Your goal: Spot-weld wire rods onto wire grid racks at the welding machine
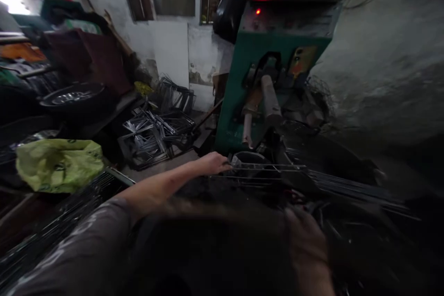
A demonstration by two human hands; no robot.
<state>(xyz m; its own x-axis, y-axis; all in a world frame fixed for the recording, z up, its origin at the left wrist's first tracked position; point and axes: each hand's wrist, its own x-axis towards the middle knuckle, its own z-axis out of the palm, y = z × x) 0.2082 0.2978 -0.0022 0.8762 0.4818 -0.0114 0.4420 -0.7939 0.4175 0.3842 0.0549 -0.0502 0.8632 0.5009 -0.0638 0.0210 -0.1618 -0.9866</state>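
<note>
My left hand [214, 163] reaches forward and is closed on the left edge of a thin wire frame [263, 169] that lies flat in front of a green machine [267, 83]. My right hand [307, 245] is low and close to the camera, dark and smeared by motion, so its fingers cannot be made out. It hovers over a bundle of long metal rods [347, 185] running off to the right. The machine's two arms [268, 97] stick out toward the frame, and a red lamp [258, 11] glows on its top panel.
A stack of bent metal frames [156, 132] lies on the floor at left of the machine. A yellow-green plastic bag [58, 164] sits at far left beside dark round pans [72, 97]. A rough wall [388, 69] closes the right side.
</note>
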